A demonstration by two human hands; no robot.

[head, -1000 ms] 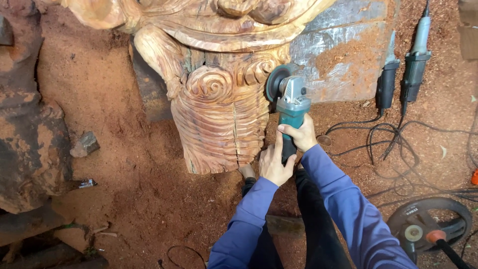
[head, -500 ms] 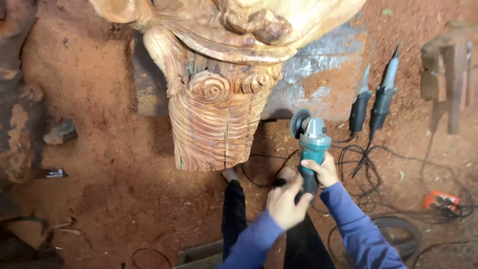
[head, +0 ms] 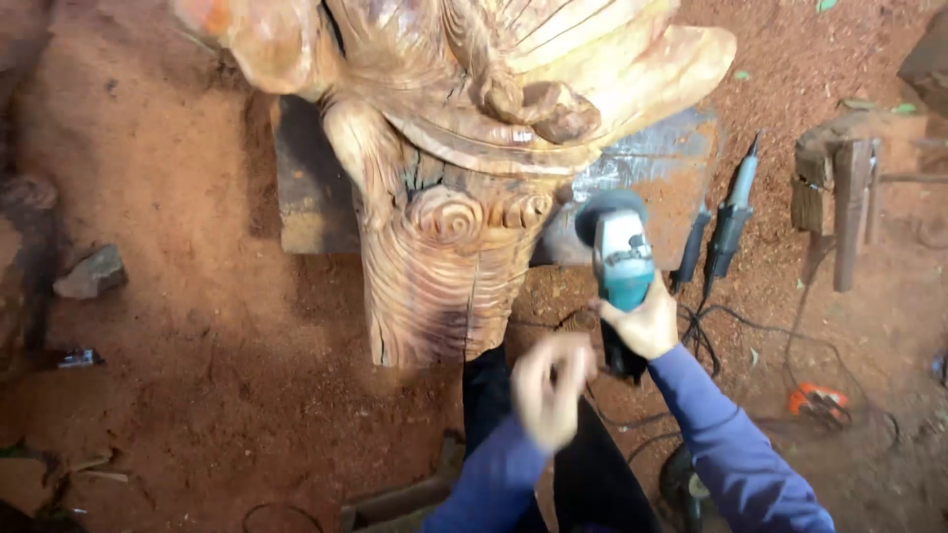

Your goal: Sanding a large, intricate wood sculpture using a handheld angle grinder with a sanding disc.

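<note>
Left of both hands stands the carved wooden sculpture [head: 444, 247], heavy-looking and rigid, its scrolls likely brittle at the edges. The left hand [head: 549, 387] is blurred, loosely open, holding nothing. Just right of it, the right hand [head: 644, 321] wraps the rear body of the teal angle grinder [head: 620, 265], a stiff, weighty tool best gripped there. Further right, two slim power tools [head: 719, 235] and cords lie on red sawdust-covered ground [head: 197, 326].

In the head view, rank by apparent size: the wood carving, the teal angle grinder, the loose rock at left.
1. Wood carving, by far the largest.
2. Teal angle grinder, held in the right hand.
3. Loose rock, smallest, though it lies farther from the camera.
</note>
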